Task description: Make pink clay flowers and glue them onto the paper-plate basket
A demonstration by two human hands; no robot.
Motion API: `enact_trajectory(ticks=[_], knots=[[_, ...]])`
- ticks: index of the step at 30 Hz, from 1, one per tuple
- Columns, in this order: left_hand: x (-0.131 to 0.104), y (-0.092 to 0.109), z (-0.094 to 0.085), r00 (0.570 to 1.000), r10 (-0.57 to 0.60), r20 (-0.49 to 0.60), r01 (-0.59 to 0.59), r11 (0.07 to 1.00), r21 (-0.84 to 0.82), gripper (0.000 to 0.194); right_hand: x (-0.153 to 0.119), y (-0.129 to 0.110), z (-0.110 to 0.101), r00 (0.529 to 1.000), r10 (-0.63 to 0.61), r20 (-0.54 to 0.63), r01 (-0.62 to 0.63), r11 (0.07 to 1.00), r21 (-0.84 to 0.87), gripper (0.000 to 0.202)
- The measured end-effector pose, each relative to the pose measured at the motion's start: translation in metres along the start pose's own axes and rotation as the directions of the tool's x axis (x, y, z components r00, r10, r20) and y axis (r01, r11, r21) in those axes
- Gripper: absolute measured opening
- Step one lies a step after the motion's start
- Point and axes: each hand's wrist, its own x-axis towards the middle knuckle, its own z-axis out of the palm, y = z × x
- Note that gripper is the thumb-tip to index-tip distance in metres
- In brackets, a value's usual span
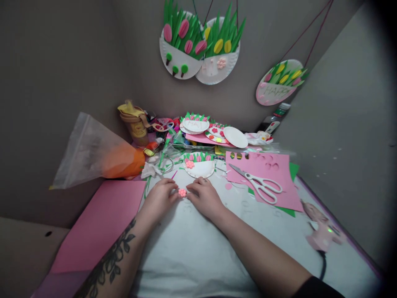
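Observation:
Low over the white-covered table (198, 248), a small coral-pink flower (182, 193) sits between my two hands. The fingers of my left hand (163, 193) are pinched at its left edge. My right hand (204, 195) has its fingers closed at the right edge. Just beyond them lies a small white paper plate (203, 169) with green grass, pink tulips and a pink flower on its left part. Pink paper (279, 188) with round holes lies to the right, and white-handled scissors (263, 186) rest on it.
A glue gun (322, 236) with a green light lies at the right. Pink sheets (102, 223) and a bag (102, 153) with orange contents are at the left. Behind stand a cup (136, 126), decorated plates (196, 125) and a bottle (274, 120). Plate baskets (182, 64) hang on the wall.

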Motion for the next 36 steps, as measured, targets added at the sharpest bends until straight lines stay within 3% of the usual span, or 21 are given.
enact_trajectory(ticks=[3, 6, 16, 33, 36], knots=[[-0.002, 0.008, 0.001, 0.999, 0.009, 0.042, -0.012, 0.998, 0.056, 0.019, 0.002, -0.002, -0.001, 0.997, -0.046, 0.062, 0.049, 0.998, -0.042, 0.026], [-0.002, 0.014, 0.001, 0.999, -0.003, 0.051, -0.001, 0.997, 0.082, 0.017, 0.004, -0.004, -0.001, 0.992, -0.069, 0.101, 0.078, 0.993, -0.09, 0.021], [-0.001, 0.007, -0.006, 0.997, 0.024, 0.076, -0.027, 0.999, 0.027, 0.021, 0.002, -0.001, 0.003, 0.998, -0.05, 0.04, 0.053, 0.997, -0.057, 0.019], [0.001, 0.004, 0.0, 0.998, 0.014, 0.068, -0.013, 1.0, -0.007, 0.022, 0.005, -0.001, 0.008, 0.997, -0.076, 0.026, 0.077, 0.997, -0.032, 0.014], [0.002, -0.003, -0.007, 1.0, 0.001, 0.0, -0.001, 1.0, -0.004, 0.023, 0.003, 0.001, 0.006, 0.998, -0.057, -0.029, 0.057, 0.998, 0.021, 0.017]])
